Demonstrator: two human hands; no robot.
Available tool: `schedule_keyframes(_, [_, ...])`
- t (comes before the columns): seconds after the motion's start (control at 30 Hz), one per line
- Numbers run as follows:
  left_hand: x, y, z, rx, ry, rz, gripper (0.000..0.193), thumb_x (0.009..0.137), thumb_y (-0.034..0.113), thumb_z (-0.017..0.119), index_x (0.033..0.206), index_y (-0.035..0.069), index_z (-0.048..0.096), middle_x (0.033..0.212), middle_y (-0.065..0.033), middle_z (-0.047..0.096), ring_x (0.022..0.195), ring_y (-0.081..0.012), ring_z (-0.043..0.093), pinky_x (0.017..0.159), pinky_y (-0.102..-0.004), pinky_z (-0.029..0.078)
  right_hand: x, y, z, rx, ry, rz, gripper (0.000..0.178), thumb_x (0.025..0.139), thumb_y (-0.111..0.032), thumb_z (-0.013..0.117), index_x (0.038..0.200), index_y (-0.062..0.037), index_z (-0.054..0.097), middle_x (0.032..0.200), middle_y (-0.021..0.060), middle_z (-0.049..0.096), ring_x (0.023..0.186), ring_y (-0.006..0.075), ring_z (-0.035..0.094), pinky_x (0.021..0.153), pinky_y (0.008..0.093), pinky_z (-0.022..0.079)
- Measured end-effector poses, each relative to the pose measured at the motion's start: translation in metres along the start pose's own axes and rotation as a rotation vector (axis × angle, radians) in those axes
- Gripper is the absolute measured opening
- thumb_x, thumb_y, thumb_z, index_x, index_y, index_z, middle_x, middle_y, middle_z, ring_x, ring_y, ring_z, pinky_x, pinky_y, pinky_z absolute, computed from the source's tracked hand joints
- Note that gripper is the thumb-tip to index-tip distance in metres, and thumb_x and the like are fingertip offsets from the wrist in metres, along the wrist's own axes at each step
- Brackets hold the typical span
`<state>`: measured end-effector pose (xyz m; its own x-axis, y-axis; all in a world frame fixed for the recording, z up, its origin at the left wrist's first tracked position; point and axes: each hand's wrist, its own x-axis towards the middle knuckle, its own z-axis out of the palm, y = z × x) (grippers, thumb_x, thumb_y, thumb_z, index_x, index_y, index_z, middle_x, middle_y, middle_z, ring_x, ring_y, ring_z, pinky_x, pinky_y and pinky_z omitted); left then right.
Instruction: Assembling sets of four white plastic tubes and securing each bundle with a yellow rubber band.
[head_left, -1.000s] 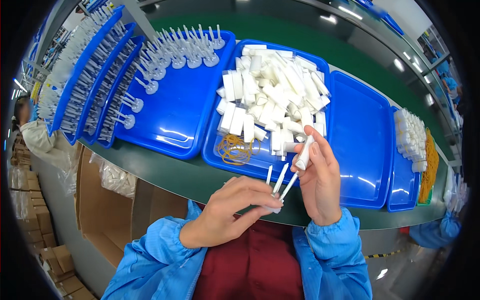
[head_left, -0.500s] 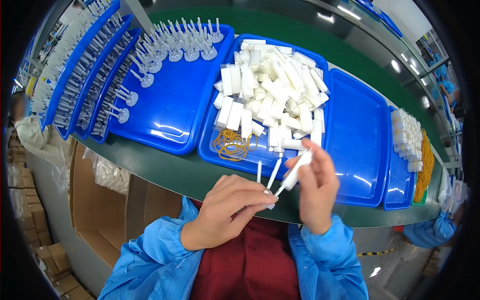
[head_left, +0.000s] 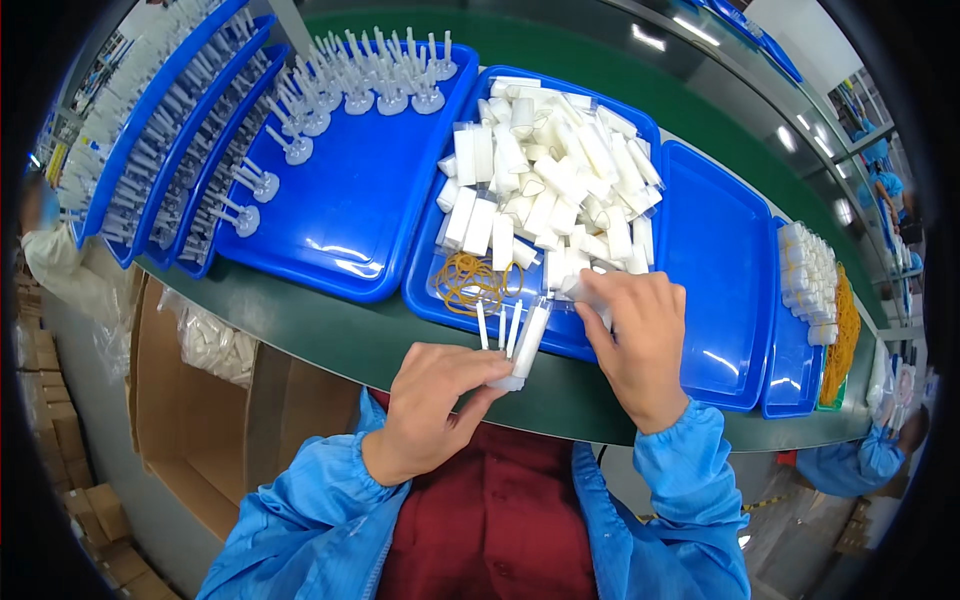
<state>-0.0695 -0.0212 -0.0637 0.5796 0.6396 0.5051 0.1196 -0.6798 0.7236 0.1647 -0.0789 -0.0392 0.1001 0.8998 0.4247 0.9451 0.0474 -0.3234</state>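
My left hand pinches a translucent plastic base with upright rods between thumb and fingers, above the table's front edge. Several thin white rods stand up from it, and a white foam-like roll is fitted upright on the rightmost one. My right hand reaches over the front of the middle blue tray, with its thumb and fingers closed on another white roll; the fingers partly cover it. Behind lies a heap of similar white rolls in clear film.
Yellow rubber bands lie in the middle tray's front left corner. A blue tray at left holds rodded bases, beside tilted blue trays of more. At right are a blue tray, bundled white rolls and a cardboard box below left.
The roll that my right hand was holding at a rod now stands on the base. My right hand has moved up to the tray and taken hold of another roll. My left hand shifted slightly left.
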Motion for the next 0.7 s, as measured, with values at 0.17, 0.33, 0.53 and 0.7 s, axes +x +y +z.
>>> schedule_keyframes(0.17, [0.010, 0.009, -0.005, 0.012, -0.071, 0.082, 0.040, 0.073, -0.006, 0.079, 0.110, 0.009, 0.073, 0.106, -0.0054, 0.075, 0.088, -0.0233, 0.068, 0.074, -0.0332, 0.045, -0.004, -0.017, 0.002, 1.156, 0.136, 0.615, 0.035, 0.095, -0.012, 0.069, 0.126, -0.0017, 0.057, 0.111, 0.0123, 0.065, 0.099, 0.0194, 0.065, 0.087, 0.0345, 0.051])
schedule_keyframes(0.33, [0.015, 0.018, -0.011, 0.039, -0.158, 0.095, 0.040, 0.074, -0.003, 0.077, 0.111, 0.011, 0.075, 0.109, -0.0036, 0.073, 0.084, -0.0231, 0.065, 0.071, -0.0345, 0.044, 0.000, -0.034, -0.005, 1.532, 0.293, 0.784, 0.038, 0.099, -0.007, 0.062, 0.132, 0.0016, 0.045, 0.117, 0.0175, 0.064, 0.104, 0.0269, 0.069, 0.092, 0.0366, 0.056])
schedule_keyframes(0.53, [0.019, 0.017, 0.000, 0.022, -0.081, 0.032, 0.037, 0.073, -0.005, 0.076, 0.107, 0.010, 0.075, 0.106, -0.0044, 0.072, 0.085, -0.0242, 0.064, 0.072, -0.0348, 0.045, -0.017, -0.045, -0.006, 0.954, 0.140, 0.163, 0.037, 0.083, 0.004, 0.078, 0.115, -0.0003, 0.059, 0.101, 0.0142, 0.070, 0.094, 0.0226, 0.070, 0.081, 0.0347, 0.057])
schedule_keyframes(0.7, [0.022, 0.014, -0.001, 0.144, -0.073, 0.106, 0.033, 0.074, -0.004, 0.074, 0.104, 0.010, 0.075, 0.107, -0.0039, 0.072, 0.085, -0.0227, 0.064, 0.072, -0.0335, 0.045, -0.012, -0.034, -0.034, 0.469, -0.215, 0.167, 0.023, 0.084, -0.002, 0.079, 0.104, -0.0020, 0.069, 0.102, 0.0091, 0.073, 0.090, 0.0172, 0.069, 0.079, 0.0309, 0.055])
